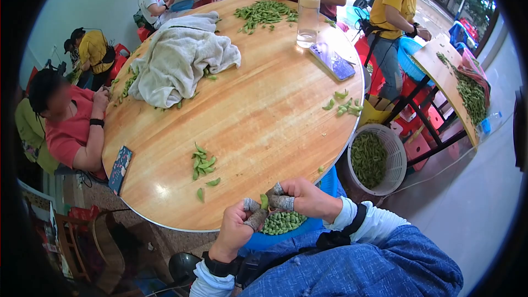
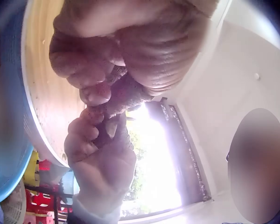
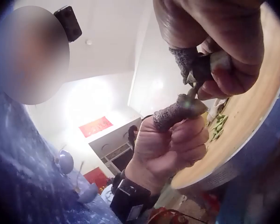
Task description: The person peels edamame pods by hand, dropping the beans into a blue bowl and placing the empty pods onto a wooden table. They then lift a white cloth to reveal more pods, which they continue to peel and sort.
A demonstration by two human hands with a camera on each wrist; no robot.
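Note:
Over a blue basin (image 1: 316, 225) of shelled green soybeans (image 1: 283, 221), both hands meet at a green soybean pod (image 1: 264, 201). My left hand (image 1: 235, 232) pinches the pod between thumb and forefinger, both wrapped in grey tape. From the other side my right hand (image 1: 312, 199), its thumb and forefinger wrapped likewise, also pinches at it. In the right wrist view, the taped fingertips of the left hand (image 3: 170, 144) and right hand (image 3: 224, 42) come together with bits of green between them. The curled fingers hide most of the pod in the left wrist view.
Loose pods (image 1: 202, 164) lie on the round wooden table (image 1: 247, 126), with a phone (image 1: 332, 61), a water bottle (image 1: 308, 19), a patterned phone-like object (image 1: 120, 169) and a towel (image 1: 179, 58). A white basket (image 1: 393, 159) of pods stands at right. Several people sit or stand around.

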